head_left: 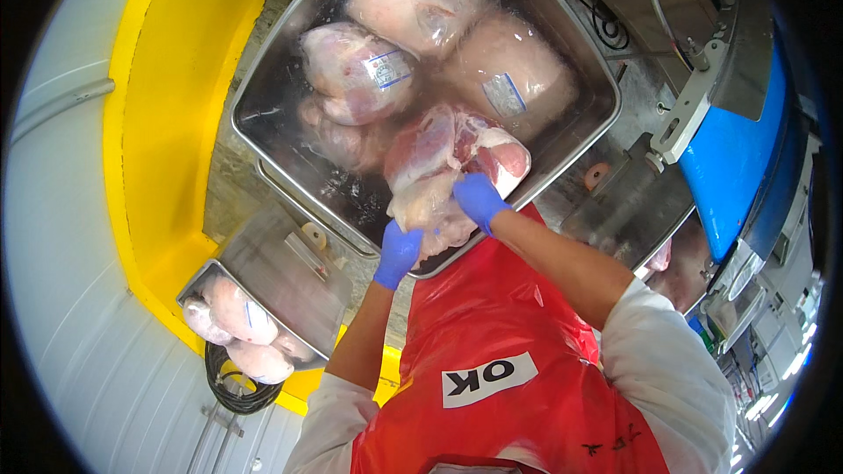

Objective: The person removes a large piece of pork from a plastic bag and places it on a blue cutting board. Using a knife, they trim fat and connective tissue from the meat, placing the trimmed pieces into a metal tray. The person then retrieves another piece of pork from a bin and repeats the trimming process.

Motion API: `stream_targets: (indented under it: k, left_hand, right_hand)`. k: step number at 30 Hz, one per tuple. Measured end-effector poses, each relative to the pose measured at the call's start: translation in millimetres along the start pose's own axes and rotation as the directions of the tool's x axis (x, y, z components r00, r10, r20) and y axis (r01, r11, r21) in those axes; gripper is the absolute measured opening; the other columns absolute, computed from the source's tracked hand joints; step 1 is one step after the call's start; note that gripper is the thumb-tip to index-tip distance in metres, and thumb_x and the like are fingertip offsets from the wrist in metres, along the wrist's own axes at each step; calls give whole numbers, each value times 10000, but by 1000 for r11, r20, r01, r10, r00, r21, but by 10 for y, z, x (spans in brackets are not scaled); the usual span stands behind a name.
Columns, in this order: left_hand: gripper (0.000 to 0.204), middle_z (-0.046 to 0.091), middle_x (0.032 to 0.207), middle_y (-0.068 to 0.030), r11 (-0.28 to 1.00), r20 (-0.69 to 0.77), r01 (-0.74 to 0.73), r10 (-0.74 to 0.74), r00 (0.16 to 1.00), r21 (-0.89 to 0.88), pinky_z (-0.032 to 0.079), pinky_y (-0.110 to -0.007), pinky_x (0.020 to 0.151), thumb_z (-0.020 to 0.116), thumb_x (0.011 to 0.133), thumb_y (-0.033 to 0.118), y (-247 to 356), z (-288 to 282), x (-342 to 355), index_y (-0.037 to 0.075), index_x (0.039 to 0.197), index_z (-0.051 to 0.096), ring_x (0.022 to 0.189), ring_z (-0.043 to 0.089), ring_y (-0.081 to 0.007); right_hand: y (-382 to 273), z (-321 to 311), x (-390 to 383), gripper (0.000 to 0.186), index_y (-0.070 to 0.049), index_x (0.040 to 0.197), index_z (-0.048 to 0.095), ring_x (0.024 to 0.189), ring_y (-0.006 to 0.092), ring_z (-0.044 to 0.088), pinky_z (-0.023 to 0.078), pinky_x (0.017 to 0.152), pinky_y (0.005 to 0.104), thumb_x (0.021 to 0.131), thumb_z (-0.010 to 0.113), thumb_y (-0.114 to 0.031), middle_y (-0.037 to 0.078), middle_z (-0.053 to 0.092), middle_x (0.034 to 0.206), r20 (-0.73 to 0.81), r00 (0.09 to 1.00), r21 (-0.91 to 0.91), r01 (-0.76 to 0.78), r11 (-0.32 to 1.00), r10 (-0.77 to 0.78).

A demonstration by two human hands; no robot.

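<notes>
- Both gloved hands at the tub's near corner, closed on one raw meat piece (421, 145): left hand (399, 253) curled at its near end, right hand (479, 202) gripping its upper right side. Fingertips partly hidden; how deep the grip goes, cannot tell.
- Red apron (509, 316) close against the corner. Likely snag or splash point if the piece slips toward the wearer.
- Meat piece lies inside the metal tub (590, 114), by the near rim. Wet-looking surface and smooth gloves: slipping seems the main risk. A hard pull could jam fingers between meat and rim.
- Pale covering at its near end, film or fat, cannot tell. If film, uneven tugging might tear it.
- Wrapped pieces behind: a labelled one to the left (351, 75), another at the far side (421, 4), a third to the right (514, 70). A dropped piece could knock these and splash liquid.
- Smaller metal bin (290, 254) off to the left; yellow barrier (158, 123) beyond.
</notes>
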State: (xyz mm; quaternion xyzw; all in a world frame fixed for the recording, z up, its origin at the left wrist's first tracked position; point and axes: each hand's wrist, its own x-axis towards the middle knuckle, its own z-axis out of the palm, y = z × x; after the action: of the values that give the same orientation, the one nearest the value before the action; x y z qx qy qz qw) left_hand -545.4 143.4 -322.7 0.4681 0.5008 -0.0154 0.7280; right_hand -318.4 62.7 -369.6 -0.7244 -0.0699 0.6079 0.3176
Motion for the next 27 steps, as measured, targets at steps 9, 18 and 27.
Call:
stream_targets:
  k: [9, 18, 27]
  left_hand:
    - [581, 658, 1361, -191, 542, 254, -512, 480, 840, 667, 500, -412, 1070, 759, 897, 188, -264, -19, 156, -9, 1418, 595, 1273, 624, -285]
    - [451, 658, 1306, -132, 913, 119, -400, 390, 913, 77, 517, -408, 1072, 665, 1022, 180, -81, -21, 892, 80, 1450, 567, 1254, 622, -260]
    - [419, 587, 1418, -125, 906, 26, -119, 142, 990, -406, 501, -440, 1127, 577, 1089, 243, -20, 14, 768, 84, 1473, 523, 1315, 582, -321]
  right_hand:
    - [-115, 465, -310, 350, -11, 1042, 760, 892, 397, 744, 579, 830, 509, 1000, 569, -302, 225, 767, 963, -79, 927, -94, 360, 928, -367]
    - [-707, 426, -608, 288, -39, 1035, 725, 948, 498, 689, 534, 857, 578, 972, 593, -287, 289, 718, 993, -10, 775, -359, 587, 726, -631]
    - [-407, 172, -897, 284, -22, 1115, 719, 1026, 438, 698, 555, 891, 526, 953, 617, -232, 254, 730, 1043, -151, 564, -448, 693, 564, -812]
